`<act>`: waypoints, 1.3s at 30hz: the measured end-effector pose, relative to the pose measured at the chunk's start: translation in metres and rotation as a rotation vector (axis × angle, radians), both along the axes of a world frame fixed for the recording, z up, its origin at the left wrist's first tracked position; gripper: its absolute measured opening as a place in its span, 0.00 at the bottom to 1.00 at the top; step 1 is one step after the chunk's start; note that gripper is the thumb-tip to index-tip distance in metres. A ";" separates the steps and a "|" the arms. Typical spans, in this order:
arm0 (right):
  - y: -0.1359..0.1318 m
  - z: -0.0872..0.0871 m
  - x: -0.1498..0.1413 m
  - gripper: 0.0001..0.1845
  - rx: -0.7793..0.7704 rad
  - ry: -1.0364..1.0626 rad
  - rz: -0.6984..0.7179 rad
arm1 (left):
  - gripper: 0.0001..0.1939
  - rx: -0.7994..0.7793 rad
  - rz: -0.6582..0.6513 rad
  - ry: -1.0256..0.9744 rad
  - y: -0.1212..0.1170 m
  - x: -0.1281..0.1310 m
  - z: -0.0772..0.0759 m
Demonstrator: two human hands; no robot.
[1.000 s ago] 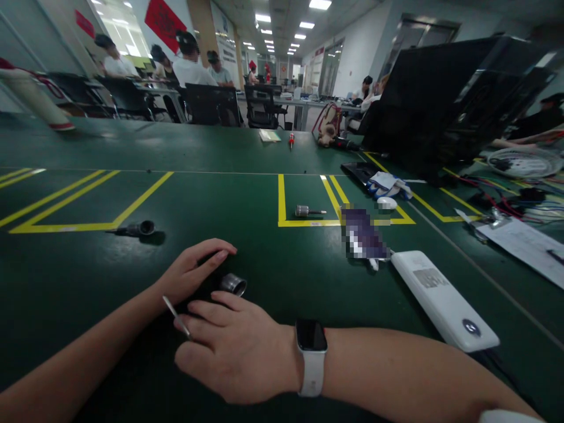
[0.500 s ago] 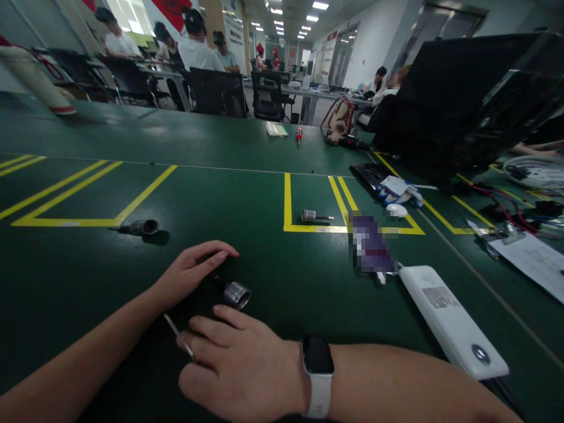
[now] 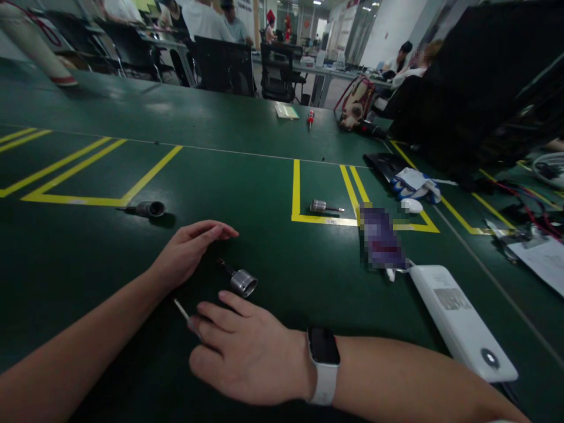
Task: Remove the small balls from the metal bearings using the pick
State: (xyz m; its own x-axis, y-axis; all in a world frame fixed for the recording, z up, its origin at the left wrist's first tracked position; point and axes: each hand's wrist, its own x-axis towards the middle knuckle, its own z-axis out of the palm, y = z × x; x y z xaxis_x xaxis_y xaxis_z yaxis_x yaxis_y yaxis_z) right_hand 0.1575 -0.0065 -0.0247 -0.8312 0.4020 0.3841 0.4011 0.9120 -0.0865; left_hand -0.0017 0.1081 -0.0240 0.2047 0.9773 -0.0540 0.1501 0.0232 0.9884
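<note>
My left hand (image 3: 190,249) rests on the green table, fingers stretched out and slightly curved, with nothing seen in it. Just to its right lies a metal socket bit (image 3: 243,282), its thin shank pointing up-left toward my left fingers; neither hand visibly grips it. My right hand (image 3: 255,349), palm down and wearing a watch (image 3: 324,346), has its fingers over a thin metal rod (image 3: 181,311). One end of the rod sticks out past the fingers; the rest is hidden beneath them. Further off lie a dark socket bit (image 3: 150,209) at left and a silver socket bit (image 3: 319,205).
Yellow tape (image 3: 296,188) marks outlines on the table. On the right lie a phone (image 3: 383,238), a white power bank (image 3: 462,320), gloves (image 3: 414,185) and a clipboard (image 3: 540,258). A red screwdriver (image 3: 311,118) lies farther back. People sit at tables beyond.
The view has tilted down a little. My left hand has drawn slightly away from the near socket bit, so its shank now shows. My right hand stays over the rod.
</note>
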 end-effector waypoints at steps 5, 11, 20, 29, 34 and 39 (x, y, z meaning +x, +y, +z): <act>0.000 0.003 0.002 0.14 -0.022 -0.022 0.007 | 0.13 0.013 0.004 0.004 0.000 -0.001 -0.002; 0.004 0.006 0.004 0.14 -0.027 -0.056 -0.026 | 0.12 0.043 -0.015 0.019 -0.001 -0.001 -0.004; 0.015 0.008 0.008 0.14 -0.131 -0.094 -0.080 | 0.05 0.100 0.315 -0.305 0.008 -0.004 -0.005; 0.032 0.003 0.013 0.13 -0.140 -0.085 -0.102 | 0.07 0.197 0.415 -0.178 0.012 -0.001 -0.011; 0.048 0.002 0.024 0.11 -0.095 -0.088 -0.193 | 0.07 0.360 0.384 0.108 0.013 -0.008 -0.011; 0.064 -0.001 0.038 0.12 -0.082 -0.074 -0.233 | 0.07 0.639 0.327 0.572 0.025 -0.032 0.001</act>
State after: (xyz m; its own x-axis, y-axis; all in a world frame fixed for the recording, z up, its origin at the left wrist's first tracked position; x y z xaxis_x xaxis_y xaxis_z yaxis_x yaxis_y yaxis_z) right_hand 0.1952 0.0575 -0.0261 -0.7368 0.6136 0.2840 0.6079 0.7851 -0.1191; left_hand -0.0332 0.1335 -0.0231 0.0216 0.8606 0.5089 0.7023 -0.3753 0.6049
